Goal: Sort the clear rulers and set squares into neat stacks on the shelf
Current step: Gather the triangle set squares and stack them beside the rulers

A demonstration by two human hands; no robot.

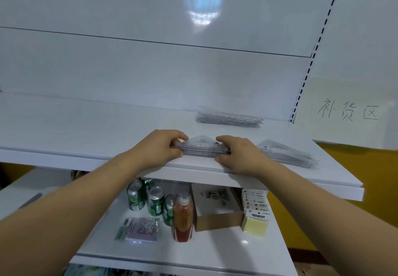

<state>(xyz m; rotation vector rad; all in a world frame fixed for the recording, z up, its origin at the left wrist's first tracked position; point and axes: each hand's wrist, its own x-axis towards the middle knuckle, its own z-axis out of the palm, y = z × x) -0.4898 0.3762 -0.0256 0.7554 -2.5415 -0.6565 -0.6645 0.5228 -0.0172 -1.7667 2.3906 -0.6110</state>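
A stack of clear triangular set squares lies near the front edge of the white upper shelf. My left hand grips the stack's left end and my right hand grips its right end, thumbs in front and fingers over the top. A second stack of clear set squares lies to the right, fanned slightly. Behind them, by the back panel, rests a stack of clear straight rulers.
On the lower shelf stand green cans, a red-orange bottle, an open cardboard box, sticky note pads and a purple packet. A paper sign with handwriting hangs at right.
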